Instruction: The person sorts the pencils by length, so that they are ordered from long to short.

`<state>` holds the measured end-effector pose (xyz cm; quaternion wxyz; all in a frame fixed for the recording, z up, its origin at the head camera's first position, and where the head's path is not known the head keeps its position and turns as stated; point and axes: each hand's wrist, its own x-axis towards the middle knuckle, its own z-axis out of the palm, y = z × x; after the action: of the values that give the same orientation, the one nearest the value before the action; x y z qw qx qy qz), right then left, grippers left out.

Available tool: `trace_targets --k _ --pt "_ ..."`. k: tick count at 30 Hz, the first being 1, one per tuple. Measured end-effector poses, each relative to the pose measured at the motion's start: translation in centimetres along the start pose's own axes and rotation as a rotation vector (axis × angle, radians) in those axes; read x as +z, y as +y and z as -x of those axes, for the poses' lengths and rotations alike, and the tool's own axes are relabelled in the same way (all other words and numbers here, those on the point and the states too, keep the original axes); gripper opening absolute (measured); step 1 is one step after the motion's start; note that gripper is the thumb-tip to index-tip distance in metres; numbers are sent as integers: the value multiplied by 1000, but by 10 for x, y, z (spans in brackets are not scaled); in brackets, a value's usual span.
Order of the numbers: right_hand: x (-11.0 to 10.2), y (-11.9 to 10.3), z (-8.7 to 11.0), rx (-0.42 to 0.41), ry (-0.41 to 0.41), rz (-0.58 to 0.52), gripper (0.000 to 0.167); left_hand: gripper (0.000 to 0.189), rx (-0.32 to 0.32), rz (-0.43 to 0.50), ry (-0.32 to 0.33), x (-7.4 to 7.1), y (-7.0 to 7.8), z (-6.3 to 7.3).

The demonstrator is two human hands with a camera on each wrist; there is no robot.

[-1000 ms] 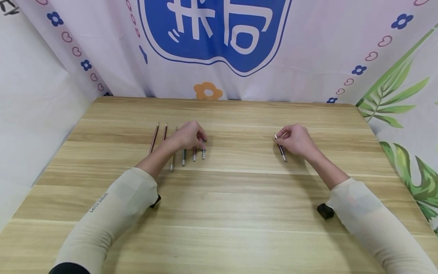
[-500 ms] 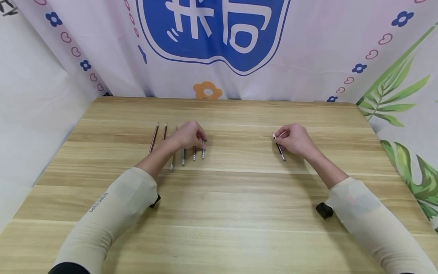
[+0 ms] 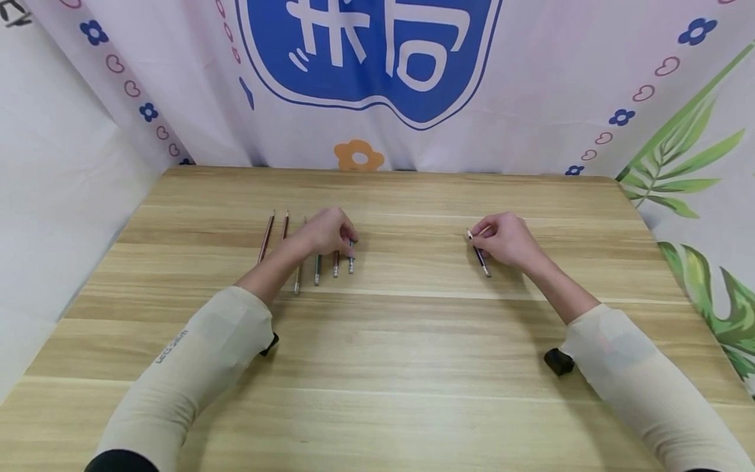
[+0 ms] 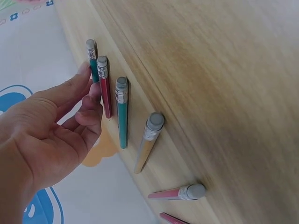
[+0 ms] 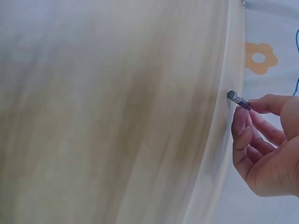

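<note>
My left hand point(image 3: 326, 233) pinches a teal pencil point(image 4: 94, 71) at the right end of a row of pencils. Its grey eraser end points toward me. Beside it, from right to left, lie a red pencil point(image 4: 106, 91), a green pencil point(image 4: 122, 114) and a yellowish pencil point(image 4: 145, 150). Two reddish pencils, one a red pencil point(image 3: 267, 237) at the far left, complete the row, partly behind my forearm. Well to the right, my right hand point(image 3: 508, 241) pinches a dark pencil point(image 3: 480, 261) between thumb and fingers, its pale tip slanting away and left.
The wooden table point(image 3: 401, 354) carries everything. Behind it hangs a white printed curtain point(image 3: 531, 98) with a blue emblem. A bare stretch of tabletop lies between my hands. Small black devices, such as the right black block point(image 3: 558, 362), stick out under the sleeve cuffs.
My right hand has shifted very slightly left with the dark pencil. The left hand keeps its place on the teal pencil.
</note>
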<state>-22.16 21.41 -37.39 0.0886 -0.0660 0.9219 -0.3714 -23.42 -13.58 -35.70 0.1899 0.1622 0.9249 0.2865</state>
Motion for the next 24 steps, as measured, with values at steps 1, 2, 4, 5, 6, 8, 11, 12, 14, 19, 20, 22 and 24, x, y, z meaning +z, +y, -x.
trace_targets --k 1,2,4,5,6,8,11,12,14,19,20,22,24 --pt "0 -1 0 0 -4 -4 17 29 1 2 0 0 0 0" --pt "1 -1 -1 1 -7 -6 17 29 2 2 0 0 0 0" --pt "1 -2 -2 2 -14 -17 16 29 2 6 -1 0 0 0" --pt "1 -3 -2 3 -17 -25 16 30 2 6 -1 0 0 0" --pt "2 -4 -2 2 -20 -30 16 30 2 9 -1 0 0 0" --pt "3 -5 -3 0 -24 -45 16 30 1 14 -3 0 0 0" --pt "6 -9 -5 -11 -32 -76 16 31 -4 16 -5 0 0 0" --pt "7 -10 -6 -15 -33 -84 16 31 -7 18 -6 0 0 -1" --pt "9 -12 -7 -20 -37 -98 16 31 -13 22 -9 0 1 -1" --pt "12 -15 -10 -34 -44 -104 16 31 -19 28 -14 1 0 -2" --pt "13 -15 -11 -39 -46 -104 16 31 -18 28 -13 1 0 -2" --pt "15 -16 -13 -50 -51 -113 17 31 -16 26 -12 1 0 -2" --pt "16 -17 -14 -57 -56 -120 17 31 -15 22 -10 1 1 -2"
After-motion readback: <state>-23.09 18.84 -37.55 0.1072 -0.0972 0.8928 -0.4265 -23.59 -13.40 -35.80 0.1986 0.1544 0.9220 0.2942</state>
